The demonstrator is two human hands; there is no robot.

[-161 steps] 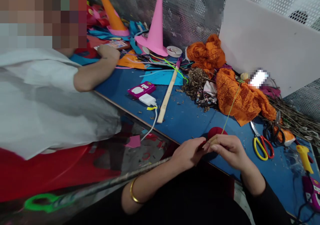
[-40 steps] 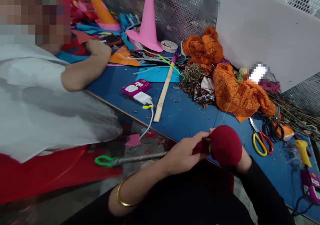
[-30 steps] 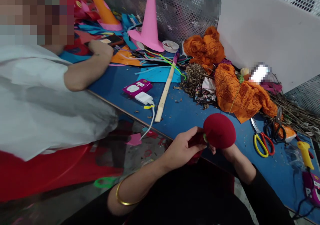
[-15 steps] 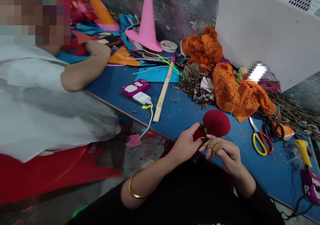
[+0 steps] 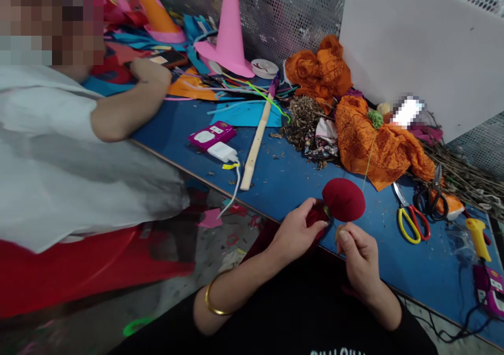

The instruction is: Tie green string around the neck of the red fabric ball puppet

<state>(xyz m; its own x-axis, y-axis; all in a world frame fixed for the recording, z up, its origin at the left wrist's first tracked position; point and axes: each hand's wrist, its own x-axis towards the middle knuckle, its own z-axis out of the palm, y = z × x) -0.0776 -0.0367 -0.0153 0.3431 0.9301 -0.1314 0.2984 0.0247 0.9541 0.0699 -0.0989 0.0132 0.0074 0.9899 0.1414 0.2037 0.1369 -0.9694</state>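
A round, stuffed dark red cloth ball (image 5: 344, 200) sits over the table's near edge, its neck bound with green thread (image 5: 326, 211). My left hand (image 5: 297, 232) is closed around the gathered red cloth just below that neck. Close by on the right, my right hand (image 5: 359, 252) is closed in a fist with thumb against forefinger, drawing on the thread, which shows only faintly between neck and fist. From behind the ball a strand rises to a small green yarn ball (image 5: 375, 118) on the orange patterned cloth (image 5: 368, 139).
Scissors with red and yellow handles (image 5: 409, 218), black scissors (image 5: 436, 195) and a yellow-handled tool (image 5: 477, 239) lie to the right. A wooden stick (image 5: 258, 142), a purple power socket (image 5: 212, 135) and a pink cone hat (image 5: 230, 40) are leftward. A co-worker's arm (image 5: 129, 105) rests at far left.
My right hand has moved away from the neck of the red cloth ball, rightward, and its fingers have curled into a fist. The ball has shifted slightly; my left hand keeps its grip.
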